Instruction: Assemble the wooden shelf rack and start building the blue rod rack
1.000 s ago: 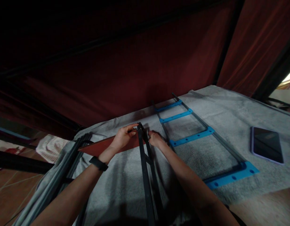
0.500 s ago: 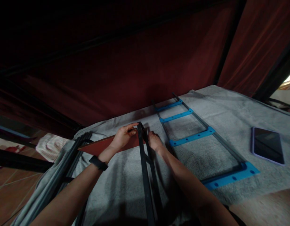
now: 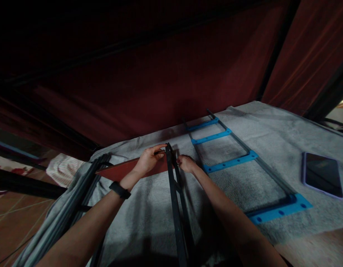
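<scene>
Left grip [image 3: 147, 161]: partly closed at the far end of a dark upright frame [image 3: 175, 207], forefinger stretched onto the frame's tip, thumb bent in below. Whether something small sits between finger and thumb, cannot tell. Right grip [image 3: 186, 163]: just beyond the frame, to the right of the left grip, fingers curled in close to the frame's side; what they hold, if anything, too dark to tell.

The frame stands between the two grips and runs back toward the body, a short crossbar joining its two bars. Reddish-brown board [image 3: 118, 170] passes behind the left grip, one end reaching the frame, the other well out to the left. Dark wristband [image 3: 120, 190] on the left forearm.

Right of the right grip, a second frame with blue strips [image 3: 232, 161] (four strips visible) lies flat on a grey blanket [image 3: 149, 204]. Farther right, a phone [image 3: 322, 174], dark screen up. Left of the left grip, a bundle of dark tubes [image 3: 72, 207]. Ahead of both grips hangs a dark red curtain [image 3: 160, 92].
</scene>
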`<state>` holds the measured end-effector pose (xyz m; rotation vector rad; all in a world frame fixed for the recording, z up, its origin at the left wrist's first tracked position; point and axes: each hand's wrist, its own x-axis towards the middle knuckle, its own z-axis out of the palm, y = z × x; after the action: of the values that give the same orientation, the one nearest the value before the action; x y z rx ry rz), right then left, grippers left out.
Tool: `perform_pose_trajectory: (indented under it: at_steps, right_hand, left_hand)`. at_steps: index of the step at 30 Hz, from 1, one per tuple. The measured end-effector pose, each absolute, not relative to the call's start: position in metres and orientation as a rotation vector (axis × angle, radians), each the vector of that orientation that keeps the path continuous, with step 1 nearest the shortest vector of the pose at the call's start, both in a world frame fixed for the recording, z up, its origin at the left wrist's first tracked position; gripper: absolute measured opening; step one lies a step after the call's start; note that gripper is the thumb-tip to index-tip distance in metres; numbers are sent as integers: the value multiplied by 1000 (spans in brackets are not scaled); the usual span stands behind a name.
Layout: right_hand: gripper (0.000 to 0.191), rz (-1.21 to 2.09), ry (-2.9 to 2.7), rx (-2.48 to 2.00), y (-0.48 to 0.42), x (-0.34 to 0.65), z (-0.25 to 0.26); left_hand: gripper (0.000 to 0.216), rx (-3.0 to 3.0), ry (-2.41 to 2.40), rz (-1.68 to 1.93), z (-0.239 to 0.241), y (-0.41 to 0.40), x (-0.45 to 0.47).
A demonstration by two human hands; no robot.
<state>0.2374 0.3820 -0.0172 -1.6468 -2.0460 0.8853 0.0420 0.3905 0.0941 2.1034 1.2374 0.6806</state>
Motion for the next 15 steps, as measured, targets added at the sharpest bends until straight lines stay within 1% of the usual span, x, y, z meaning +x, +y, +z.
perform_pose_trajectory:
  at_steps: [8,15]
  right_hand:
    - [25,848,-2059,-1645,379,235,-15]
    - [27,822,-2102,-1684,376,231,-9]
  left_hand:
    - [47,2076,1224,709,93,394,41]
    - [47,2109,1231,699,97,392,43]
